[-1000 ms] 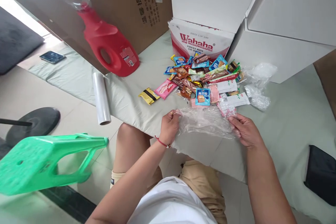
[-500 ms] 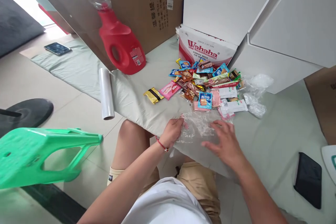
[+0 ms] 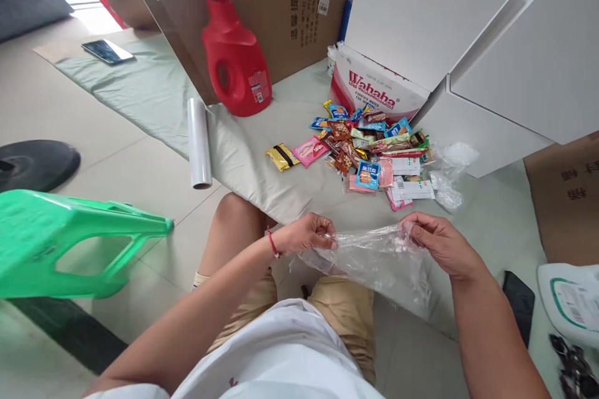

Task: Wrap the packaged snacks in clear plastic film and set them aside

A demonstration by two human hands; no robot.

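Observation:
A clear plastic bag [image 3: 374,255] is stretched between my two hands over my lap, at the near edge of the cloth-covered table. My left hand [image 3: 316,232] is closed in a pinch on one end of its upper edge. My right hand [image 3: 437,240] pinches the other end, and the thin film hangs down between them. Beyond it lies a pile of wrapped snacks [image 3: 360,143] in many colours. A yellow packet [image 3: 281,156] and a pink packet [image 3: 310,149] lie at the pile's left side.
Behind the snacks stands a Wahaha carton [image 3: 369,84]. A red detergent jug [image 3: 236,62] and a roll of clear film [image 3: 199,143] are to the left. Crumpled plastic [image 3: 452,168], a black phone [image 3: 518,305] and a white scale [image 3: 571,299] lie right. A green stool [image 3: 84,243] stands left.
My right hand, open beside the crumpled bag before, now grips its edge. The hands have moved apart and the plastic is spread between them. The view has shifted slightly.

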